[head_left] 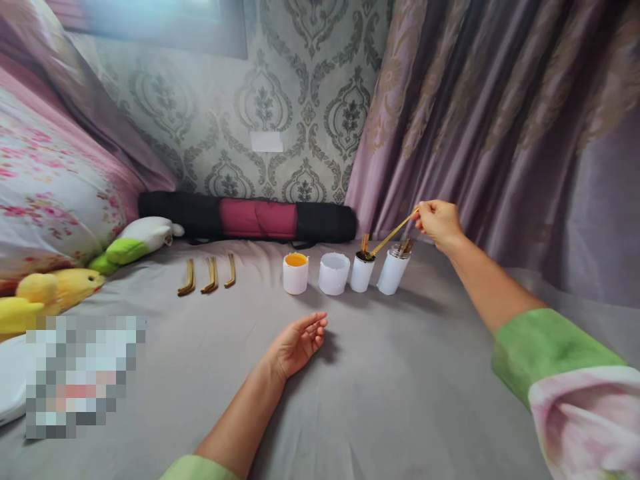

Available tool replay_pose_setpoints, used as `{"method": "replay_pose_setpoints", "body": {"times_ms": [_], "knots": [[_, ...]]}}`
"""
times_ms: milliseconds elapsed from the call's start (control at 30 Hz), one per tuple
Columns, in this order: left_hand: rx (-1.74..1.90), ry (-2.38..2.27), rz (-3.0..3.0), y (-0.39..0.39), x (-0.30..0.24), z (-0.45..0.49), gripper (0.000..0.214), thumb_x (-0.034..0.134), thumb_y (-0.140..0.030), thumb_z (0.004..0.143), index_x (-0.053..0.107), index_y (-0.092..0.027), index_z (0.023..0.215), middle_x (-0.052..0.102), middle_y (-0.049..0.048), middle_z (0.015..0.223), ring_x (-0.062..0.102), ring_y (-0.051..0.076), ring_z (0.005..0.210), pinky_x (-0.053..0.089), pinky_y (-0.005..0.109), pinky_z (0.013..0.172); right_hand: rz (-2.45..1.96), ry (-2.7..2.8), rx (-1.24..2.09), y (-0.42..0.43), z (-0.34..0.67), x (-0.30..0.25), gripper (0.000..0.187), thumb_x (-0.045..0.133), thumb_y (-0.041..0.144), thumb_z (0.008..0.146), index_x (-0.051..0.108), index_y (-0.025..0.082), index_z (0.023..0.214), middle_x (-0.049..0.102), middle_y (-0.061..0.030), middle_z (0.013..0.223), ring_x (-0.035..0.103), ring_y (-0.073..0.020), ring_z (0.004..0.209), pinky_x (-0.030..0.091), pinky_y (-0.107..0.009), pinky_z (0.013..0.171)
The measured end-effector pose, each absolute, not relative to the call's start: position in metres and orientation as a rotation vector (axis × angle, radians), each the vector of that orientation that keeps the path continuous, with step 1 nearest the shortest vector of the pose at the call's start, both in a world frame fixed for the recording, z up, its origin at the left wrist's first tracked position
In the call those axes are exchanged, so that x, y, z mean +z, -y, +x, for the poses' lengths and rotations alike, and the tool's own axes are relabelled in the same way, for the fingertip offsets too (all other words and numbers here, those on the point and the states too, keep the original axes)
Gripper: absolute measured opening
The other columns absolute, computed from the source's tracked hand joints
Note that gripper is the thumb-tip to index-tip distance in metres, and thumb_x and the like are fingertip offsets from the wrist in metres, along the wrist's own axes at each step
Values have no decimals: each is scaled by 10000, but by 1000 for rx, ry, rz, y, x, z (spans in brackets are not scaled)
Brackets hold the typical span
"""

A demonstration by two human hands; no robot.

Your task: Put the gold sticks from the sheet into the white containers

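Observation:
My right hand (pixel 439 223) pinches the upper end of a thin gold drinking straw (pixel 395 233). The straw slants down to the left, its lower end at the mouth of a white cup with a dark inside (pixel 362 275), where a few more thin sticks stand. Right of it, a tilted white-wrapped jar (pixel 393 272) holds several brown sticks. To the left are a wide white cup (pixel 334 275) and a white cup with an orange inside (pixel 295 275). My left hand (pixel 300 343) rests on the grey sheet, fingers loosely curled and apart, holding nothing.
Three small groups of bent gold straws (pixel 210 277) lie on the grey sheet (pixel 400 400) at left. A black and maroon roll (pixel 257 219) lies along the wall. Plush toys (pixel 60 287) and a blurred packet (pixel 83 377) are at left; a purple curtain (pixel 480 133) hangs at right.

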State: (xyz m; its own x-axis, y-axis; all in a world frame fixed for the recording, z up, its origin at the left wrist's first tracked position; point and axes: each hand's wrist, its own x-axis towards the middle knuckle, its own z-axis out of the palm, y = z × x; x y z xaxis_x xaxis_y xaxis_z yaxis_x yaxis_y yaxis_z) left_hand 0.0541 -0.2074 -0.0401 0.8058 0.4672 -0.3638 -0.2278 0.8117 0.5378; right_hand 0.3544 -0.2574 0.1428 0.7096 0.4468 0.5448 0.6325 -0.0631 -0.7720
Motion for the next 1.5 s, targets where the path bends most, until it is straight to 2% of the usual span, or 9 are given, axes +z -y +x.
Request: {"method": "replay_pose_setpoints", "body": {"times_ms": [300, 500, 1067, 1500], "knots": [[400, -515, 493, 209, -37, 54, 193, 590, -119, 728, 563, -76, 914, 580, 36, 754, 529, 59, 570, 446, 163, 503, -1923, 1128, -371, 229, 360, 143, 262, 409, 305, 815, 580, 129, 910, 658, -44, 724, 547, -87, 471, 405, -194, 468], [400, -497, 498, 207, -41, 56, 205, 592, -129, 730, 563, -73, 925, 575, 37, 761, 526, 59, 574, 452, 162, 511, -2014, 1285, -366, 222, 356, 135, 220, 410, 226, 800, 612, 140, 816, 662, -30, 713, 565, -83, 533, 418, -200, 616], [395, -500, 504, 207, -41, 55, 198, 609, -117, 714, 578, -79, 905, 578, 35, 756, 528, 57, 583, 449, 160, 512, -2101, 1397, -79, 209, 349, 105, 177, 400, 195, 802, 568, 147, 771, 631, -1, 668, 480, -41, 420, 377, -155, 483], [388, -499, 502, 206, -41, 56, 180, 605, -114, 716, 580, -83, 892, 587, 35, 748, 532, 54, 574, 445, 157, 504, -2249, 1485, -37, 203, 349, 109, 173, 435, 184, 793, 600, 154, 748, 655, -1, 693, 533, -56, 473, 397, -167, 530]]}}
